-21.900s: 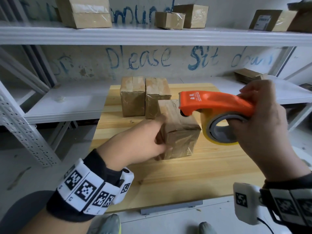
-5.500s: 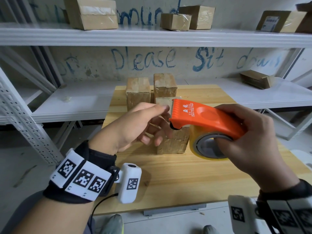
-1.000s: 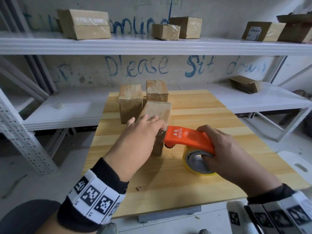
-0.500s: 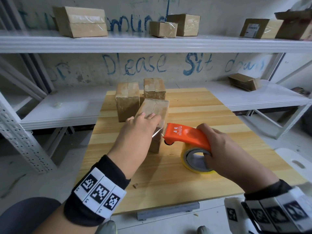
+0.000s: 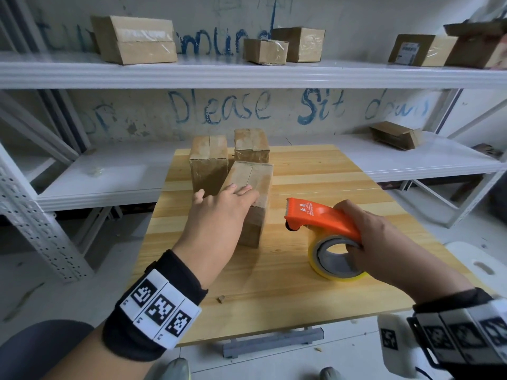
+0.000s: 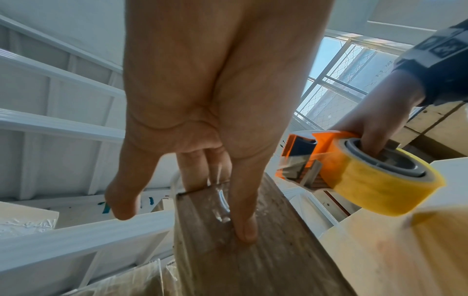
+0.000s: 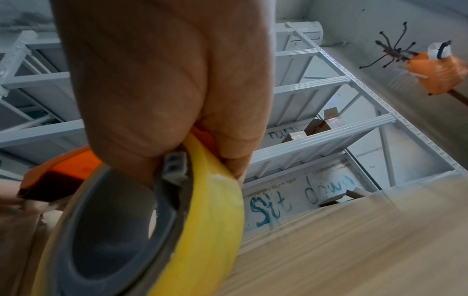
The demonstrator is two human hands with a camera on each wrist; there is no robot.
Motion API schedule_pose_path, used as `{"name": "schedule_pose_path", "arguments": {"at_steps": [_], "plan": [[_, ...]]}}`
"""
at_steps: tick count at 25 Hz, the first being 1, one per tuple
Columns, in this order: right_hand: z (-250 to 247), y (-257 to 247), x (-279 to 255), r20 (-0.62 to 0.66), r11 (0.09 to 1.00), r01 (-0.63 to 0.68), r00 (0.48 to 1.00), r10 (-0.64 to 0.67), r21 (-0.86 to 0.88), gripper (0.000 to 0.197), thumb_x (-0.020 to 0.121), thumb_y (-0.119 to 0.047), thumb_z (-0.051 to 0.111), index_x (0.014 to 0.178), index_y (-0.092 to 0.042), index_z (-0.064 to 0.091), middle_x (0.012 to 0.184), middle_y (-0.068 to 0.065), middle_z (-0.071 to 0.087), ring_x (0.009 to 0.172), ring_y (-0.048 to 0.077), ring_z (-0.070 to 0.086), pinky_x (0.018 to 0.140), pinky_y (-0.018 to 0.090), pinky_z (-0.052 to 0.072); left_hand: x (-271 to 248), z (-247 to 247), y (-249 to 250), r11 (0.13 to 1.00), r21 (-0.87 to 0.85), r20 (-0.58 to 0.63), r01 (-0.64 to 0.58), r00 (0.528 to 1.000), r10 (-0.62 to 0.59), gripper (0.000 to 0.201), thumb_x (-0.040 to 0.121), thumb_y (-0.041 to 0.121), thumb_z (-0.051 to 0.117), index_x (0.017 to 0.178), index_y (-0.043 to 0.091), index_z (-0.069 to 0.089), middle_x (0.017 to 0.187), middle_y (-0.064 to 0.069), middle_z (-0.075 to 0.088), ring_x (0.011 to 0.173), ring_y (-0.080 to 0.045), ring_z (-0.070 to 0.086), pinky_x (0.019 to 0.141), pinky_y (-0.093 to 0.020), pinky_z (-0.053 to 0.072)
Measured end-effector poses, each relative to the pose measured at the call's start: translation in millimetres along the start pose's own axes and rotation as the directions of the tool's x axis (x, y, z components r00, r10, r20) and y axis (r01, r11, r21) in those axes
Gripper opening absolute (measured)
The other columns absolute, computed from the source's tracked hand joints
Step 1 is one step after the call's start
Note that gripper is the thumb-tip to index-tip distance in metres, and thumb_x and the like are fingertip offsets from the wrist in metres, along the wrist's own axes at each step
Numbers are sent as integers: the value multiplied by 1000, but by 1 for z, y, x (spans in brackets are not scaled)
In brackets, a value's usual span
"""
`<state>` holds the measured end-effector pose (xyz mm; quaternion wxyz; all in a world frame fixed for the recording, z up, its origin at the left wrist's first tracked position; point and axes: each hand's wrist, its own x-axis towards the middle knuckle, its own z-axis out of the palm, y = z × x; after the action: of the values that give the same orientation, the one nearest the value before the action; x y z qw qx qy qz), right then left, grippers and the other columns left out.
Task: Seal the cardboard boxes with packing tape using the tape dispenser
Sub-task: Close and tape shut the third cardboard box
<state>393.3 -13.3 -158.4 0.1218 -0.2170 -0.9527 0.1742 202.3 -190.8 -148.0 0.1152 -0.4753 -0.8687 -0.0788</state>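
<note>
Head view shows us mid-seal on the box, which sits tilted on the desk just in front of two more boxes. Our left hand lies flat on its top, fingers straight and together, pressing down clear tape. Our right hand is clamped on the dispenser, fingers hooked through the roll's core, held clear of the box to its right. We judge the strip is cut. To finish well, we should rub the tape end firmly along the seam and over the edge, steadying the box so it doesn't tip.
</note>
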Motion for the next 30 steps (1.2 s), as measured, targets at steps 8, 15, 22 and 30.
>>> {"name": "schedule_pose_path", "arguments": {"at_steps": [8, 15, 22, 30], "plan": [[-14, 16, -4, -2, 997, -33, 999, 33, -73, 54, 77, 7, 58, 107, -37, 48, 74, -12, 55, 63, 3, 51, 50, 17, 37, -1, 0, 0, 1000, 5, -27, -16, 1000, 16, 60, 98, -5, 49, 147, 27, 39, 163, 0, 31, 149, -19, 33, 123, -58, 15], [-13, 29, -3, 3, 981, -89, 996, 90, -172, 65, 74, 10, 56, 113, -41, 50, 75, -12, 56, 76, 11, 50, 64, 29, 40, 0, -1, -2, 998, -40, -53, -42, 998, 40, 59, 97, -6, 51, 146, 25, 42, 162, -1, 34, 143, -22, 43, 106, -33, 45], [2, -20, 7, -18, 870, -14, 1000, 6, -492, 51, 83, -5, 55, 125, -32, 46, 85, -4, 51, 84, 18, 37, 74, 28, 30, 3, 4, -6, 996, -62, -46, -58, 997, 56, 63, 94, -4, 57, 144, 30, 44, 161, 7, 34, 148, -19, 35, 107, -38, 46], [7, -61, 40, -18, 836, 24, 999, -40, -548, 29, 89, -10, 43, 110, -27, 53, 83, -3, 49, 84, 20, 34, 78, 30, 41, 2, 0, -7, 995, -62, -26, -73, 997, 72, 72, 87, -4, 65, 147, 29, 42, 163, 4, 31, 149, -21, 33, 112, -37, 40]]}}
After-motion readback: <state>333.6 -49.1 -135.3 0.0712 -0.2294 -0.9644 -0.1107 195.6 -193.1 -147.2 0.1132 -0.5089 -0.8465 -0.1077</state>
